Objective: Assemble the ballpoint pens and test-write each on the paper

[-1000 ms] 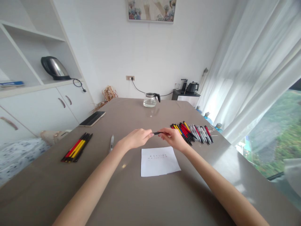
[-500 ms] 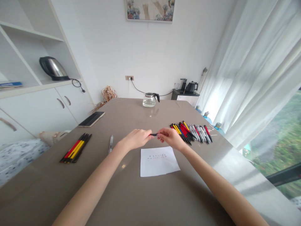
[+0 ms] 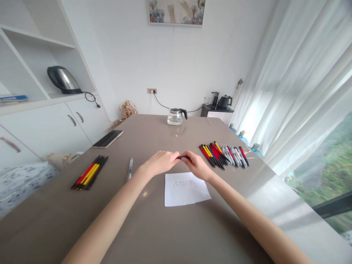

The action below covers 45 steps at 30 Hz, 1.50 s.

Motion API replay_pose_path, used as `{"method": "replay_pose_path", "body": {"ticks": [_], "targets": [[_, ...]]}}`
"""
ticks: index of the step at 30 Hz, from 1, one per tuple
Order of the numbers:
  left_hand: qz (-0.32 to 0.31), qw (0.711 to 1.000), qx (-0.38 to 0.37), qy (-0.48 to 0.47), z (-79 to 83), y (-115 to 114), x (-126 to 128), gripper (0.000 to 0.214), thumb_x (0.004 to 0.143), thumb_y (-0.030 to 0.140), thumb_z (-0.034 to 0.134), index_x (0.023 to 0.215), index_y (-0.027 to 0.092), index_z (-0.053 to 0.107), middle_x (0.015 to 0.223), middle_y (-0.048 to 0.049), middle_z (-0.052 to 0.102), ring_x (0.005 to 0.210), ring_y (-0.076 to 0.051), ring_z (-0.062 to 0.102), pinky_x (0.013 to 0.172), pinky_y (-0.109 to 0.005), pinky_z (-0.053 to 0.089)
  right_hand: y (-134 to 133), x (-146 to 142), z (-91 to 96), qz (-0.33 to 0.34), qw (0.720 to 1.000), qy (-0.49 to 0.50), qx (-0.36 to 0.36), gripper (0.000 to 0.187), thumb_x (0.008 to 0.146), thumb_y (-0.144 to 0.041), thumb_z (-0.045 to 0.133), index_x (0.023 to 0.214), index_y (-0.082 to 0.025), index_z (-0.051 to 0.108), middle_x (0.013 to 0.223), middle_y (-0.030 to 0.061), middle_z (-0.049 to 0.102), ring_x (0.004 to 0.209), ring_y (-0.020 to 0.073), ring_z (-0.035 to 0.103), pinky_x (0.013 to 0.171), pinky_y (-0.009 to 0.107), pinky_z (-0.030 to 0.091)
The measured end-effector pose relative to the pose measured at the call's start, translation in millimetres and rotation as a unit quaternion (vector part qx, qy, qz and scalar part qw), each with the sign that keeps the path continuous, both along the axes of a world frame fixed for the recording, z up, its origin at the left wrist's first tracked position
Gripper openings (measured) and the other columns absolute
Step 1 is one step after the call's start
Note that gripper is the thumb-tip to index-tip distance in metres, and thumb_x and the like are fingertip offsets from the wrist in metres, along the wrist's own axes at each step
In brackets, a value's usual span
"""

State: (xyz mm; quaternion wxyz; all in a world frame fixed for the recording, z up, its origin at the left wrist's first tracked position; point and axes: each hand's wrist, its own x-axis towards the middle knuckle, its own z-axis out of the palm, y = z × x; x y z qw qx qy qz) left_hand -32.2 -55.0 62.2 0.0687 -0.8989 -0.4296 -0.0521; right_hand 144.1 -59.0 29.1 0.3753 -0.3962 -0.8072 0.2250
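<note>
A pen (image 3: 184, 157) with a black end and a bit of red is held level between my two hands, above the far edge of a sheet of paper (image 3: 187, 196) with small writing. My left hand (image 3: 164, 161) is closed around its left part, which is mostly hidden by the fingers. My right hand (image 3: 197, 165) pinches the black right end. A clear pen (image 3: 130, 168) lies beside my left forearm. To the right of my right hand lies a spread of pens (image 3: 217, 156) in red, yellow, black and clear.
Red, yellow and black pens (image 3: 89, 174) lie in a row on the left of the table (image 3: 143, 227). A phone (image 3: 108, 139) lies beyond them. A glass pot (image 3: 175, 117) stands at the far edge. Curtains (image 3: 291, 80) hang along the right.
My right hand has shifted slightly left along the pen, and its fingers now sit differently on the black end. My left hand has barely moved.
</note>
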Motion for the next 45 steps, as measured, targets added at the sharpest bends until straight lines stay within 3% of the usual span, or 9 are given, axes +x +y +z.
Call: {"method": "replay_pose_path", "body": {"ticks": [11, 16, 21, 28, 37, 41, 45], "targets": [[-0.017, 0.999, -0.006, -0.027, 3.4, -3, -3, 0.031, 0.086, 0.037, 0.017, 0.083, 0.021, 0.044, 0.074, -0.0025, 0.059, 0.064, -0.019, 0.057, 0.052, -0.026, 0.032, 3, -1, -9.2, -0.006, 0.998, 0.055, 0.028, 0.011, 0.080, -0.021, 0.039, 0.088, -0.017, 0.046, 0.078, 0.0025, 0.051, 0.069, 0.0119, 0.046, 0.063, 0.026, 0.038], [-0.007, 1.000, -0.004, -0.030, 6.3, -4, -5, 0.029, 0.086, 0.035, 0.018, 0.085, 0.021, 0.043, 0.073, -0.0024, 0.058, 0.063, -0.018, 0.056, 0.053, -0.026, 0.033, 9, 5, -8.7, -0.015, 0.993, 0.103, -0.051, 0.015, 0.077, -0.029, 0.045, 0.087, -0.018, 0.045, 0.078, 0.0016, 0.051, 0.066, 0.0111, 0.048, 0.060, 0.025, 0.040], [0.006, 1.000, -0.012, -0.028, 7.4, -3, -3, 0.029, 0.086, 0.035, 0.019, 0.086, 0.021, 0.045, 0.076, -0.0031, 0.058, 0.065, -0.018, 0.056, 0.055, -0.026, 0.034, 8, 6, -5.7, -0.005, 0.988, 0.123, -0.088, 0.021, 0.076, -0.033, 0.047, 0.091, -0.019, 0.046, 0.079, 0.0018, 0.052, 0.069, 0.0112, 0.049, 0.061, 0.024, 0.041], [0.002, 0.999, -0.017, -0.027, -0.2, 0, -3, 0.031, 0.086, 0.036, 0.019, 0.089, 0.022, 0.046, 0.081, -0.0031, 0.059, 0.067, -0.018, 0.056, 0.057, -0.026, 0.035, 16, 3, -16.7, 0.011, 0.947, 0.243, -0.209, 0.028, 0.076, -0.043, 0.045, 0.089, -0.018, 0.046, 0.063, -0.0033, 0.046, 0.047, 0.0048, 0.039, 0.041, 0.017, 0.033], [0.035, 0.999, -0.009, -0.017, -15.7, 14, -13, 0.031, 0.086, 0.035, 0.017, 0.085, 0.023, 0.046, 0.080, -0.0019, 0.059, 0.068, -0.017, 0.056, 0.056, -0.026, 0.034, 30, 20, -24.7, -0.062, 0.917, 0.323, -0.224, 0.034, 0.064, -0.041, 0.059, 0.084, -0.017, 0.045, 0.068, 0.0001, 0.055, 0.053, 0.0076, 0.048, 0.044, 0.019, 0.041], [0.045, 0.999, -0.020, -0.008, -24.4, 20, -18, 0.031, 0.086, 0.035, 0.019, 0.085, 0.022, 0.047, 0.082, -0.0029, 0.059, 0.068, -0.017, 0.056, 0.056, -0.027, 0.034, 37, 28, -34.8, -0.102, 0.927, 0.295, -0.207, 0.031, 0.065, -0.042, 0.057, 0.078, -0.016, 0.047, 0.068, 0.0021, 0.056, 0.054, 0.0089, 0.050, 0.045, 0.020, 0.042], [0.050, 0.998, -0.020, 0.012, -32.9, 23, -19, 0.032, 0.085, 0.035, 0.021, 0.083, 0.021, 0.050, 0.082, -0.0049, 0.059, 0.069, -0.018, 0.056, 0.058, -0.028, 0.037, 44, 35, -45.4, -0.157, 0.952, 0.204, -0.165, 0.031, 0.068, -0.044, 0.051, 0.078, -0.015, 0.052, 0.062, 0.0014, 0.054, 0.045, 0.0089, 0.046, 0.041, 0.022, 0.039]]}}
